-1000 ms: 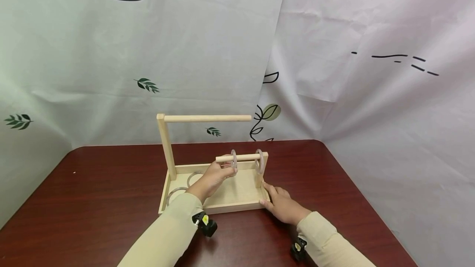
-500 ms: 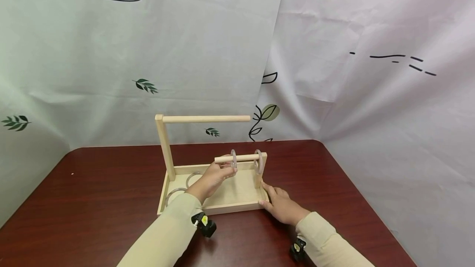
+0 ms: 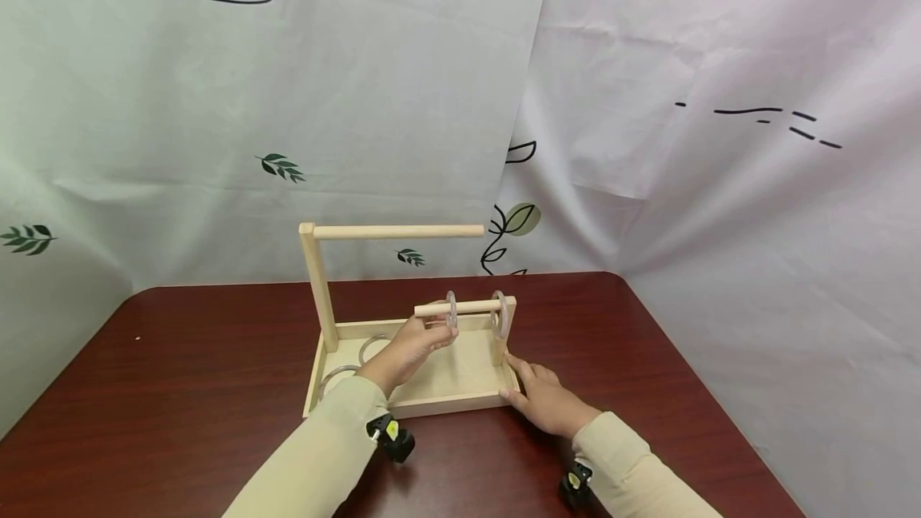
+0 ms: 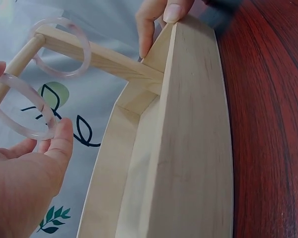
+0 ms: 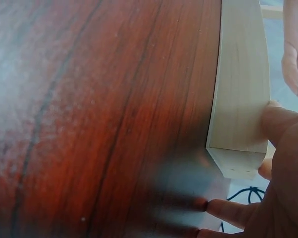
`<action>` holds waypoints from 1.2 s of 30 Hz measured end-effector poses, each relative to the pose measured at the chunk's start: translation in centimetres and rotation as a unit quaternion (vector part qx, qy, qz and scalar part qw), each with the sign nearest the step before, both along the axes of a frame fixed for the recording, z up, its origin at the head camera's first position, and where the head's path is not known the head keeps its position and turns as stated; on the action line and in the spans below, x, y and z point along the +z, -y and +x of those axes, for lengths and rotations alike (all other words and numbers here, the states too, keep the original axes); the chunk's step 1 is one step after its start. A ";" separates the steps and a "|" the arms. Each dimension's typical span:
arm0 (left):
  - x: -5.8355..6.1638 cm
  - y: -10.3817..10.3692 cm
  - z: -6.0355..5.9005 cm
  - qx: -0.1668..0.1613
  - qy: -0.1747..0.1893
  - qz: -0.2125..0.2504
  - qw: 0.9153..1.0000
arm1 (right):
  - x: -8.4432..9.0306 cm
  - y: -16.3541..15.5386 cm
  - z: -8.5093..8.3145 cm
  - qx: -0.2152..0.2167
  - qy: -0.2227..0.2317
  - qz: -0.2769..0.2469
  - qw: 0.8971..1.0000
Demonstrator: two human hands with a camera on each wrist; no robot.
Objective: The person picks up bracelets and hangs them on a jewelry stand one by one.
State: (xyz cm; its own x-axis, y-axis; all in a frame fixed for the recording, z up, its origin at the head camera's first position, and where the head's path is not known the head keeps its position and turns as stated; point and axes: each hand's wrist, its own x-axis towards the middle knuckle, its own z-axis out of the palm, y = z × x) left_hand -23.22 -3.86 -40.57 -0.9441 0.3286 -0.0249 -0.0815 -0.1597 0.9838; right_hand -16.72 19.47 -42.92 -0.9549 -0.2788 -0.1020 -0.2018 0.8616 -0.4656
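Note:
A pale wooden bangle stand has a tray base, a tall left post with an upper rod, and a short right post with a lower rod. My left hand pinches a translucent pinkish bangle that encircles the lower rod near its free end. Another bangle hangs on that rod beside the short post. My right hand holds the tray's front right corner, thumb on the front wall. Two more bangles, one at the back and one in front, lie at the tray's left, partly behind my left forearm.
Under the stand is a dark red wooden table with rounded back corners. A whitish cloth printed with leaves hangs behind it. Black cameras sit on both wrists, the left one close to the tray's front wall. The upper rod carries no bangle.
The whole head view has shifted very slightly. Both hands, the pinched bangle and the stand keep the same positions relative to one another.

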 end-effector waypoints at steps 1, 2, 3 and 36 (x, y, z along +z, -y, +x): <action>0.0 0.1 0.0 -0.002 0.001 -0.001 1.000 | 0.0 0.0 0.0 0.000 -0.001 0.000 1.000; 0.0 0.1 0.0 -0.003 0.002 -0.004 1.000 | 0.1 0.0 0.0 -0.002 0.000 0.001 1.000; 0.1 0.2 0.0 -0.005 0.002 -0.007 1.000 | 0.1 0.0 0.1 -0.004 0.000 0.000 1.000; 1.7 9.1 4.5 0.059 -0.144 -0.304 0.940 | 0.0 -0.2 1.3 -0.084 -0.132 0.023 0.987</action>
